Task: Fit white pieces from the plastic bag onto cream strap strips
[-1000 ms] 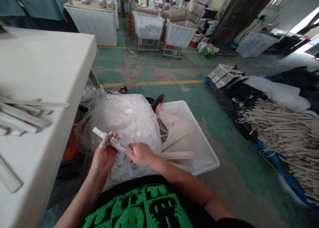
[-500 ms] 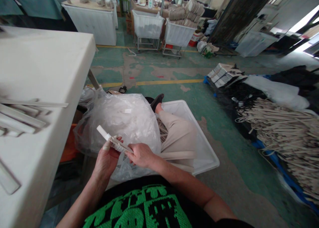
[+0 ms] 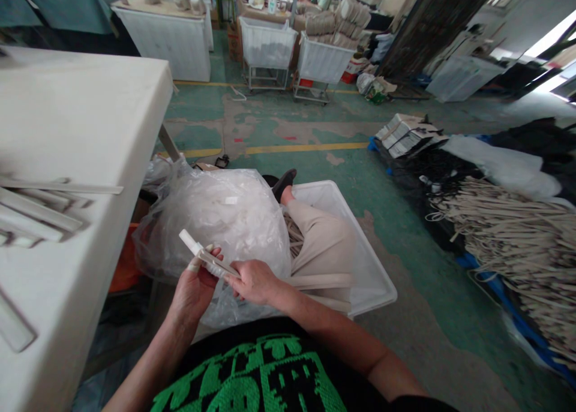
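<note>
Between my two hands runs a narrow off-white strap (image 3: 220,262), with a whiter, wider piece (image 3: 191,243) at its far end. My left hand (image 3: 197,286) grips it from below near that white end, with the thumb, which has a pale cover on its tip, lying on top. Fingers of my right hand (image 3: 257,281) pinch the near end of the strap. Under the hands is a clear plastic bag (image 3: 225,214) full of white material I cannot make out. More long pale strips (image 3: 321,281) lie across my lap.
To the left, a white table (image 3: 90,112) bears several pale strips (image 3: 45,211). Beside my leg stands a white plastic tub (image 3: 371,280). Bundled beige cords (image 3: 508,238) lie on a blue pallet at right. White bins (image 3: 267,43) on wheeled frames stand farther back.
The strap's white end has shifted very slightly right and down. Both hands keep their hold, and the rest looks the same.
</note>
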`<state>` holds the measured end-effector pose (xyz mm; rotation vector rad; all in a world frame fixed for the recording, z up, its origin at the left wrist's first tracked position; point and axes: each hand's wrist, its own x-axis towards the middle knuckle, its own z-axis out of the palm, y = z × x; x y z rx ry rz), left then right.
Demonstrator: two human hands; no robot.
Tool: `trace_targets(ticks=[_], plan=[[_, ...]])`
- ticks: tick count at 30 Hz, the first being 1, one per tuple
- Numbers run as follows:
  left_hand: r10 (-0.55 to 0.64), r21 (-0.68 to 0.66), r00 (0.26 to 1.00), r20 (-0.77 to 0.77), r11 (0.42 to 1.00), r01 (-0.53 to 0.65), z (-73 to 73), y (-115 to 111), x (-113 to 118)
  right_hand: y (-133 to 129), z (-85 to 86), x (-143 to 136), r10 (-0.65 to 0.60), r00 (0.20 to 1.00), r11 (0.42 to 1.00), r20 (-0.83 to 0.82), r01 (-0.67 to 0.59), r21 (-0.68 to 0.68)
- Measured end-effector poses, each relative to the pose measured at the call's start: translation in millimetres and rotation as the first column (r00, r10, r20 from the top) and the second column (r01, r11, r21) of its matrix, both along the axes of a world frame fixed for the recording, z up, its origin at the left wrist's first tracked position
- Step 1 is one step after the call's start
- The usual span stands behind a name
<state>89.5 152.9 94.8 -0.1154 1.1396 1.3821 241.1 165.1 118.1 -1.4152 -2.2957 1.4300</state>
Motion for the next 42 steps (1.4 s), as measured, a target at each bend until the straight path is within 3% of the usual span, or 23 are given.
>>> trace_targets(ticks=[25, 42], plan=[[0.033, -0.001, 0.999, -0.02, 0.999, -0.033, -0.6, -0.8, 1.2, -0.9, -2.9, -0.5, 0.004, 1.0, 1.0, -0.02, -0.004, -0.027], [-0.011, -0.035, 1.0, -0.012, 0.999, 0.011, 1.3, -2.8, 3.6, -1.4, 1.1, -0.9, 0.005, 1.0, 0.999, -0.019, -0.006, -0.035]])
